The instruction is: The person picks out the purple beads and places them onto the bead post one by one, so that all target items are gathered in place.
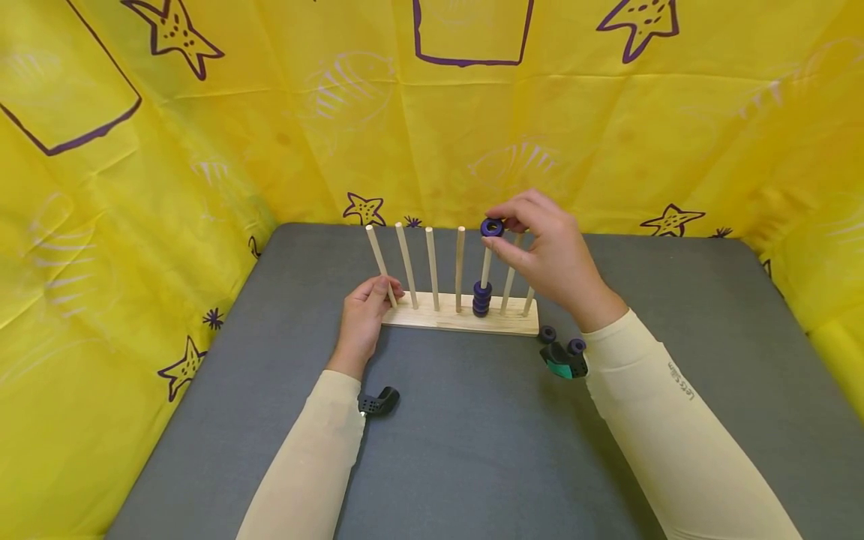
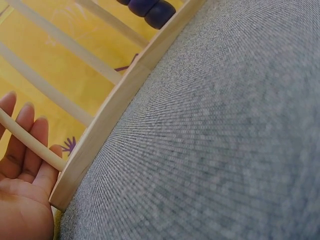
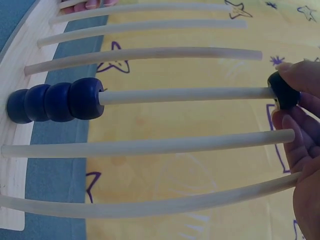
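A wooden peg rack [image 1: 459, 321] with several upright pegs stands on the grey table. My left hand [image 1: 364, 311] holds its left end, fingers round the foot of the leftmost peg [image 2: 32, 142]. Several dark blue beads [image 3: 60, 102] are stacked at the bottom of one peg right of the middle. With thumb and fingertips, my right hand [image 1: 543, 240] pinches another blue bead [image 1: 493, 228] at the top of that same peg. In the right wrist view the peg's tip meets this held bead [image 3: 283, 91]; how far it goes in is hidden.
Two loose blue beads [image 1: 547, 334] lie on the grey table [image 1: 445, 435] by the rack's right end, close to my right wrist. A yellow patterned cloth [image 1: 270, 112] hangs behind the table and along its sides.
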Demonstrator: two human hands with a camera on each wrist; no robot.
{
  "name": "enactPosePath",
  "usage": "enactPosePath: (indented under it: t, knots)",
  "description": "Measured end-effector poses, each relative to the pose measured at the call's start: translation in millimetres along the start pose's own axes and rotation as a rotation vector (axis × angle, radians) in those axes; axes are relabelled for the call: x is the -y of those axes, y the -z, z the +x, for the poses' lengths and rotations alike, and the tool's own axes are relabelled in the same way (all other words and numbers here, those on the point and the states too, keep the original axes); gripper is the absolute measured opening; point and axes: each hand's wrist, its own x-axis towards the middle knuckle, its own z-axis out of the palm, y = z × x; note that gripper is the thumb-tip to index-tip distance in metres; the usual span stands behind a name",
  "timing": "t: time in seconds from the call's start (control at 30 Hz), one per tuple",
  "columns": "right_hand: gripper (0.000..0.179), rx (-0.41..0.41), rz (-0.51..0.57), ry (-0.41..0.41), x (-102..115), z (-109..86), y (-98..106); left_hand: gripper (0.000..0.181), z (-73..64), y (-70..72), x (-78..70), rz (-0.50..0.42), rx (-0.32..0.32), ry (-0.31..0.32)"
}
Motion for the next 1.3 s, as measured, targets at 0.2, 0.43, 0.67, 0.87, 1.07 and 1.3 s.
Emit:
enactPosePath:
  t: [0.2, 0.43, 0.67, 0.87, 1.07, 1.3]
  knots:
    - [0.026, -0.005, -0.014, 0.001, -1.6, -0.5, -0.4, 0.044, 0.1, 0.0, 0.5, 0.003, -0.003, 0.010]
    - [0.022, -0.007, -0.018, 0.005, -2.2, -0.3, -0.2, 0.045, 0.2, 0.2, 0.2, 0.017, -0.003, 0.008]
    - [0.020, -0.007, -0.020, 0.005, -1.9, -0.1, 0.0, 0.043, 0.1, -0.9, -0.9, -0.004, -0.001, -0.003]
    - [0.018, -0.014, -0.014, 0.008, -3.2, -0.1, -0.5, 0.040, 0.6, -1.0, -0.4, -0.022, -0.003, -0.004]
    - [0.018, -0.017, -0.013, 0.017, -4.2, -0.5, -1.0, 0.043, -0.1, -1.1, -1.4, 0.002, -0.011, 0.002]
    - [0.016, -0.024, 0.000, 0.011, -4.7, -1.4, -0.8, 0.043, -0.2, -0.8, -1.2, 0.009, -0.004, 0.003]
